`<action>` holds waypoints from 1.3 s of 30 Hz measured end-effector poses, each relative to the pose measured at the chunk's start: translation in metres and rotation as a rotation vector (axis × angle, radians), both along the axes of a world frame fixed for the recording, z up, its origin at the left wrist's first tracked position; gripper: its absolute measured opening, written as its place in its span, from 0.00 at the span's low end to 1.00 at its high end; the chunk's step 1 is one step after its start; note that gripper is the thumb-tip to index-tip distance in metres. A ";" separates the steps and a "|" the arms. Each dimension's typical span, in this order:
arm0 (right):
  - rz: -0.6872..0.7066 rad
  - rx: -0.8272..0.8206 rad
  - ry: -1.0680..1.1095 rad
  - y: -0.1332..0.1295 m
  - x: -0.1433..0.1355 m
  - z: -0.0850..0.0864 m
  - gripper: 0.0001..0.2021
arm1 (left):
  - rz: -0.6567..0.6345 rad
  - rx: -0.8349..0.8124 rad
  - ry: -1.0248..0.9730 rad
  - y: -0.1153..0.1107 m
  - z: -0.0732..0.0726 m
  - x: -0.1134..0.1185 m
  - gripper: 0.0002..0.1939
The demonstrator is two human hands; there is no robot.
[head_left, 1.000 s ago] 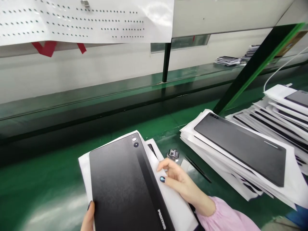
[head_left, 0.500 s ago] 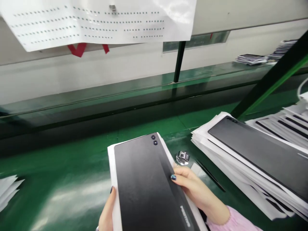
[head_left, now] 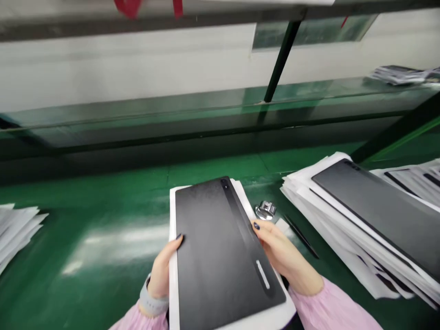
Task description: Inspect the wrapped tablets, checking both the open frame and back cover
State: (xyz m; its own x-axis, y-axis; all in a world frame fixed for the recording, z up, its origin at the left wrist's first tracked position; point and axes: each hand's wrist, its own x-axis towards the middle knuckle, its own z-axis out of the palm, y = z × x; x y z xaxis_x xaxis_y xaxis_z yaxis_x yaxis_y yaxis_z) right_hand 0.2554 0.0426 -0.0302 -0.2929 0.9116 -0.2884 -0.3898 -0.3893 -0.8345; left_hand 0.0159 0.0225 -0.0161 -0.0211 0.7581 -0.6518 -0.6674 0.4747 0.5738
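A dark grey tablet-shaped panel (head_left: 216, 247) lies on white sheets (head_left: 173, 284) between my hands, its black camera strip at the upper right and a white mark near its lower right. My left hand (head_left: 163, 270) grips the left edge, thumb on the dark face. On the right edge, my right hand (head_left: 283, 254) is closed, thumb and finger pinching panel and sheets. Just beyond my right hand sits a small shiny metal object (head_left: 266, 210) on the green table (head_left: 113, 256), with a thin black tool (head_left: 301, 236) beside it.
At the right, a stack of white sheets (head_left: 323, 215) carries another dark panel (head_left: 381, 211). More white sheets (head_left: 20, 231) lie at the left edge. A dark green post (head_left: 398, 128) slants behind the right stack. Papers (head_left: 395, 74) rest on the far ledge.
The view has tilted down. The held panel sits higher in view, showing its lower edge. My left hand has come further into view, its thumb now on the panel's face.
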 end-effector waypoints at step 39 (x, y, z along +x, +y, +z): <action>-0.015 -0.107 -0.067 -0.004 -0.007 0.018 0.25 | -0.189 -0.065 -0.295 0.017 -0.004 -0.013 0.10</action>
